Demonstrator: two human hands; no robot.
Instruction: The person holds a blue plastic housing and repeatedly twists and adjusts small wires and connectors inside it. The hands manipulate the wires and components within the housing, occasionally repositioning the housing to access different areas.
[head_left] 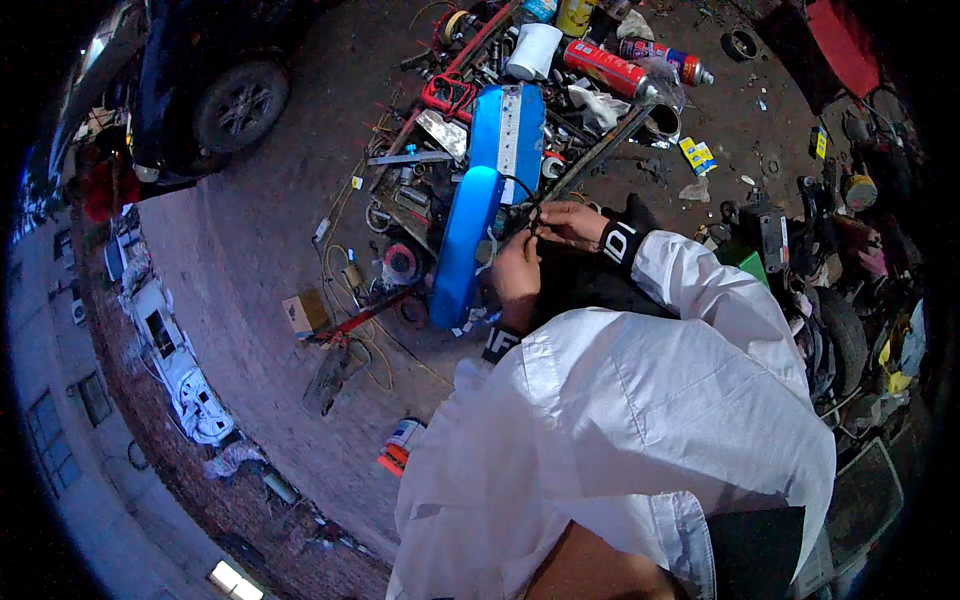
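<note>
My left hand (pixel 517 268) and my right hand (pixel 573 224) meet close together, fingers pinched on a thin black cable (pixel 520 184). The cable curves from behind a long glossy blue panel (pixel 463 240) down to my fingers. That panel lies just left of my left hand. Beyond it is a second blue piece (pixel 487 125) with a pale perforated strip (pixel 510 130) along its middle. The ends of the cable between my fingertips are too small and dark to make out.
Tools and metal parts crowd a tray with a red edge (pixel 478 48). Red spray cans (pixel 605 68) and a white cup (pixel 534 52) stand at its far side. A cardboard box (pixel 305 313) sits left; a loose tyre (pixel 838 340) and scrap pile right. A parked car's wheel (pixel 240 107) is far left.
</note>
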